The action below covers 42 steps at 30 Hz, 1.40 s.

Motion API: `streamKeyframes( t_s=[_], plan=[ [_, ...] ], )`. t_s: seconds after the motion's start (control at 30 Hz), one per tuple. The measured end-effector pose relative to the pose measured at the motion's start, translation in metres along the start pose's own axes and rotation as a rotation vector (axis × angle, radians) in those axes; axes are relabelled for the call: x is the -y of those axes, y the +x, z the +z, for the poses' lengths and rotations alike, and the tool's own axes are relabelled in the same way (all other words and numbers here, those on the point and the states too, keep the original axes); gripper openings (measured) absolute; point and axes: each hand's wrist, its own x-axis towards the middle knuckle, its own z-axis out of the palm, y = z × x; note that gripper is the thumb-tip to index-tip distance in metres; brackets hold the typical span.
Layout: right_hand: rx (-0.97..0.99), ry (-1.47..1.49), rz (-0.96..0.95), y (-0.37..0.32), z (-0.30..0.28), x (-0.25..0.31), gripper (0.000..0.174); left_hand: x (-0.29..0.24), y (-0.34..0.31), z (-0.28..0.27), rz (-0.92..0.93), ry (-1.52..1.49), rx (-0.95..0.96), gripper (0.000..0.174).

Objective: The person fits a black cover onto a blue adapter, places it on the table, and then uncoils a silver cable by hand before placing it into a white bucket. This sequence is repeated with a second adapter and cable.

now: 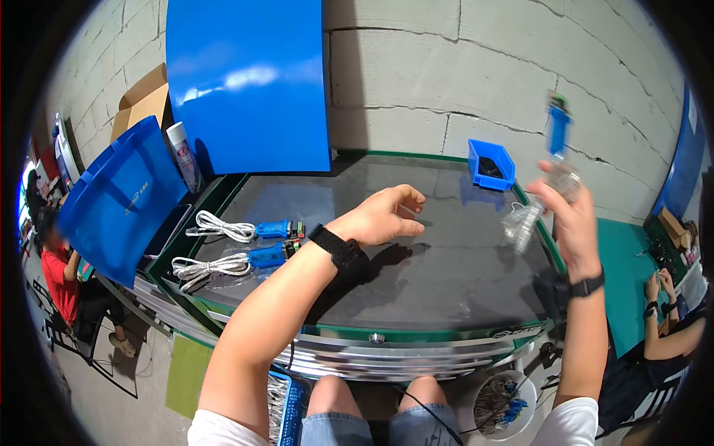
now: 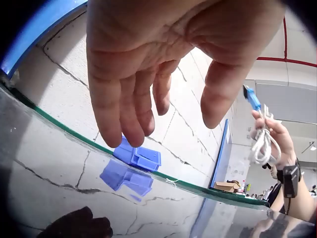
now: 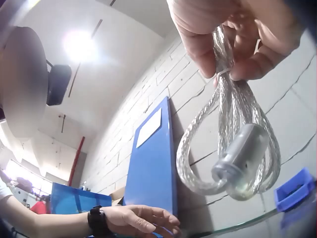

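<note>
Raised over the right side of the table, my right hand pinches a bundled cable of clear-sheathed silvery braid at its tie. A grey cylindrical end hangs among its loops. The cable's blue connector points upward above the hand, blurred in the head view. My left hand hovers above the middle of the table, fingers loosely bent and holding nothing. Left of it, two similar bundled cables with blue connectors lie side by side on the dark tabletop.
A small blue bin with dark contents stands at the back right edge. Left are a spray can and a blue box. Below the table are a white bucket of cables and a blue basket. People sit at both sides.
</note>
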Motion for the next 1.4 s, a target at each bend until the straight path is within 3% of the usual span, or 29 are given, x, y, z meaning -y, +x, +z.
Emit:
streamKeyframes(
  t_s=[0.17,0.3,0.43,0.57,0.77,0.83,0.87,0.9,0.93,1.03,1.13,1.17,1.23,1.3,1.4],
  plan=[
    [-0.494,-0.107,-0.03,-0.101,-0.088,-0.008,0.046,0.012,0.007,-0.002,0.066,-0.005,-0.001,0.036],
    [-0.858,-0.071,0.097,-0.197,-0.157,-0.041,0.044,0.014,0.009,-0.003,0.079,0.027,-0.027,0.031],
    [-0.93,-0.17,0.347,-0.296,-0.202,-0.1,0.022,0.022,0.015,-0.005,0.093,0.092,-0.083,0.03],
    [-0.915,-0.094,0.662,-0.387,-0.226,-0.186,0.014,0.014,0.009,-0.004,0.079,0.191,-0.132,0.035],
    [-1.08,-0.045,1.059,-0.484,-0.225,-0.298,0.012,-0.011,-0.036,-0.013,0.211,0.136,-0.142,0.033],
    [-0.996,-0.064,1.215,-0.488,-0.215,-0.306,0.017,-0.019,-0.051,-0.018,0.21,0.111,-0.147,0.032],
    [-0.878,-0.185,1.4,-0.487,-0.216,-0.305,0.025,-0.023,-0.058,-0.021,0.214,0.09,-0.156,0.032],
    [-0.863,-0.138,1.284,-0.501,-0.219,-0.318,0.03,-0.025,-0.066,-0.024,0.206,0.089,-0.159,0.031],
    [-0.911,-0.164,1.352,-0.517,-0.23,-0.342,0.035,-0.025,-0.074,-0.029,0.194,0.094,-0.17,0.031],
    [-0.859,-0.433,1.183,-0.506,-0.242,-0.367,0.017,-0.027,-0.097,-0.044,0.163,0.208,-0.251,0.029],
    [-0.888,-0.311,0.949,-0.467,-0.245,-0.358,0.012,-0.017,-0.123,-0.065,-0.04,0.166,-0.261,0.031],
    [-0.859,-0.269,0.845,-0.455,-0.25,-0.356,0.012,-0.014,-0.132,-0.071,0.012,0.324,-0.31,0.033],
    [-0.88,-0.346,0.788,-0.403,-0.242,-0.323,0.01,-0.006,-0.147,-0.091,-0.008,0.692,-0.229,0.037],
    [-0.836,-0.265,0.575,-0.356,-0.232,-0.284,0.018,0.008,-0.16,-0.107,-0.065,0.908,-0.181,0.045],
    [-0.801,-0.389,0.356,-0.285,-0.2,-0.206,0.032,0.007,-0.174,-0.114,-0.181,0.91,-0.127,0.046]
  ],
)
